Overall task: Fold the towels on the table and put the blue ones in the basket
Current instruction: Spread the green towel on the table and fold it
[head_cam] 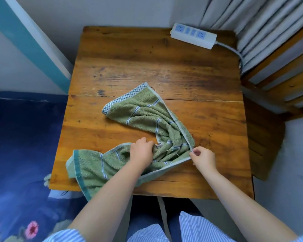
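The right hand (203, 157) pinches the pale hemmed edge of the green towel (143, 130) between thumb and fingertips, at the cloth's right-hand bend. The left hand (141, 151) lies on the bunched middle of the same towel, fingers curled down into the folds – its grip is gathered on the terry there. The towel is looped, nubbly cotton, olive green with thin white-and-blue stripes, a checked band at its far end and a solid teal band at its near-left end. It sprawls crumpled and twisted in a rough V across the near half of the counter (147, 67), the teal-banded corner hanging over the near-left edge.

The counter is worn, knotty wood planks with dark stains and a seam running across. At its far right corner sits a white power strip (193, 35) with blue sockets – its cable trails off toward grey pleated curtains (262, 23). A slatted wooden chair (278, 81) stands to the right; dark blue flowered fabric (16, 154) lies to the left.
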`<state>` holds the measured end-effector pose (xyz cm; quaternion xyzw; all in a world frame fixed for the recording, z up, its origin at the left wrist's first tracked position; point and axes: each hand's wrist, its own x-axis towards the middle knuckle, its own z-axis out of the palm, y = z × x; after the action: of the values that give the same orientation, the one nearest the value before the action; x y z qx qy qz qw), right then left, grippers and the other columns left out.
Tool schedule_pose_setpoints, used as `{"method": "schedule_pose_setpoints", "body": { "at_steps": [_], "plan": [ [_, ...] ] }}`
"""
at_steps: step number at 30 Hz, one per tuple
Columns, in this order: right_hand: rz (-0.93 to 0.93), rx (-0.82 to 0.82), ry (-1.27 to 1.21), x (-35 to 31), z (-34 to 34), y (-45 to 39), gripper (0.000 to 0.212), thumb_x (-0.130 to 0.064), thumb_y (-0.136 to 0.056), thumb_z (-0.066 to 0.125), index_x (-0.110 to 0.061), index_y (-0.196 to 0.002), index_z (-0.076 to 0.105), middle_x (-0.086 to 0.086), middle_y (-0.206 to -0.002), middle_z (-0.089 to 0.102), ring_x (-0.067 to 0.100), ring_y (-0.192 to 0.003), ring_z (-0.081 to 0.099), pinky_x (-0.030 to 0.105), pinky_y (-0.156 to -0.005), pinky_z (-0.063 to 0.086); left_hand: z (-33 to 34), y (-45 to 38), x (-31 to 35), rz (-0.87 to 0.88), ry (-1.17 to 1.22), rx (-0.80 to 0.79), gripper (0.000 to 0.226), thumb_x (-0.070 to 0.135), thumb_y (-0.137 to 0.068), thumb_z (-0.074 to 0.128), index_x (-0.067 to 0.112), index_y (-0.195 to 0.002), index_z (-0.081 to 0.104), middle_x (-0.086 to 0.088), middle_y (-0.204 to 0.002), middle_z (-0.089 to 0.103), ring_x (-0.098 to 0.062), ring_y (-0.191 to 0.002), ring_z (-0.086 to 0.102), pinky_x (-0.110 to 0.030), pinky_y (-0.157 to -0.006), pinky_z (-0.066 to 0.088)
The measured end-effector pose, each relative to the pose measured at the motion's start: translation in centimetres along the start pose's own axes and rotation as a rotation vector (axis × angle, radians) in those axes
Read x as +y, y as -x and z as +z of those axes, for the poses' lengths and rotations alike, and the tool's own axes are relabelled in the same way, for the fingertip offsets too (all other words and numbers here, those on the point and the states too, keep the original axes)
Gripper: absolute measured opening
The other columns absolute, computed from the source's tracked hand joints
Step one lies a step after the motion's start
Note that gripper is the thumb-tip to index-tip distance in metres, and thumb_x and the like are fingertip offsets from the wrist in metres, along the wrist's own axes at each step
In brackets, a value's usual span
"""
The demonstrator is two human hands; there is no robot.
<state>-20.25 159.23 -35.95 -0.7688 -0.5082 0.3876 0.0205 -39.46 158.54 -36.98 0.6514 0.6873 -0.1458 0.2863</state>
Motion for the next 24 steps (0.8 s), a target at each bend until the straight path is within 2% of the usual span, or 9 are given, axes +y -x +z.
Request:
{"method": "schedule_pose_setpoints", "body": {
  "at_steps": [3,7,10,12,15,19,22,24],
  "plan": [
    [0.136,0.023,-0.199,0.0,0.4,0.3,0.012,-0.006,-0.087,0.057,0.001,-0.095,0.064,0.011,-0.082,0.062,0.028,-0.070,0.063,0.040,-0.078,0.054,-0.1,-0.3,0.4,-0.021,0.147,-0.055,0.043,0.004,-0.089,0.044,0.022,-0.128,0.050,-0.010,-0.115,0.048,-0.029,-0.102,0.052,-0.037,-0.083,0.046],
    [0.236,0.060,-0.374,-0.2,0.4,0.6,0.008,-0.002,-0.088,0.054,-0.005,-0.087,0.062,0.010,-0.084,0.060,0.021,-0.066,0.059,0.035,-0.074,0.055,-0.3,-0.7,0.7,0.041,0.329,-0.086,0.038,0.017,-0.093,0.041,0.024,-0.130,0.050,-0.009,-0.111,0.045,-0.029,-0.102,0.050,-0.035,-0.078,0.045],
    [0.261,0.076,-0.406,-0.1,0.3,0.9,0.009,-0.002,-0.089,0.054,-0.003,-0.089,0.063,0.009,-0.084,0.060,0.018,-0.064,0.058,0.032,-0.071,0.054,-0.3,-0.7,0.6,0.077,0.348,-0.094,0.030,0.025,-0.095,0.043,0.020,-0.119,0.060,-0.004,-0.096,0.042,-0.029,-0.105,0.049,-0.035,-0.087,0.044],
    [0.297,0.085,-0.449,0.0,0.3,1.1,0.012,-0.001,-0.089,0.052,-0.001,-0.093,0.063,0.010,-0.085,0.060,0.016,-0.063,0.057,0.031,-0.070,0.054,-0.4,-0.6,0.4,0.063,0.365,-0.057,0.028,0.026,-0.095,0.044,0.015,-0.113,0.064,-0.003,-0.094,0.042,-0.028,-0.102,0.051,-0.035,-0.086,0.044],
    [0.387,0.136,-0.691,-0.3,-0.2,1.6,0.013,0.000,-0.091,0.048,-0.001,-0.096,0.060,0.015,-0.091,0.060,0.021,-0.072,0.060,0.032,-0.072,0.052,-1.9,-0.1,-0.5,-0.037,0.582,0.057,0.025,0.021,-0.096,0.044,0.006,-0.099,0.064,-0.003,-0.087,0.053,-0.023,-0.086,0.053,-0.030,-0.076,0.043],
    [0.440,0.110,-1.009,-2.2,-2.5,2.0,0.011,0.003,-0.093,0.043,-0.002,-0.097,0.052,0.019,-0.095,0.059,0.027,-0.083,0.060,0.036,-0.076,0.049,-6.7,0.5,-3.8,-0.162,0.972,0.246,0.027,0.015,-0.096,0.042,0.014,-0.071,0.052,0.000,-0.066,0.053,-0.013,-0.060,0.051,-0.023,-0.054,0.039],
    [0.401,0.083,-1.127,-4.9,-5.0,1.1,0.022,0.007,-0.093,0.040,0.005,-0.113,0.049,0.020,-0.098,0.057,0.029,-0.090,0.058,0.039,-0.079,0.046,-11.5,0.4,-6.3,-0.208,1.223,0.434,0.031,0.008,-0.096,0.039,0.016,-0.067,0.047,-0.002,-0.062,0.049,0.001,-0.042,0.052,-0.015,-0.045,0.042],
    [0.348,0.065,-1.133,-7.4,-7.2,0.4,0.027,0.009,-0.092,0.037,0.008,-0.117,0.048,0.020,-0.100,0.054,0.030,-0.092,0.057,0.040,-0.081,0.044,-15.0,0.6,-7.6,-0.240,1.328,0.562,0.031,0.010,-0.097,0.038,0.016,-0.068,0.047,-0.003,-0.061,0.050,0.001,-0.041,0.053,-0.011,-0.044,0.044]
  ]
}}
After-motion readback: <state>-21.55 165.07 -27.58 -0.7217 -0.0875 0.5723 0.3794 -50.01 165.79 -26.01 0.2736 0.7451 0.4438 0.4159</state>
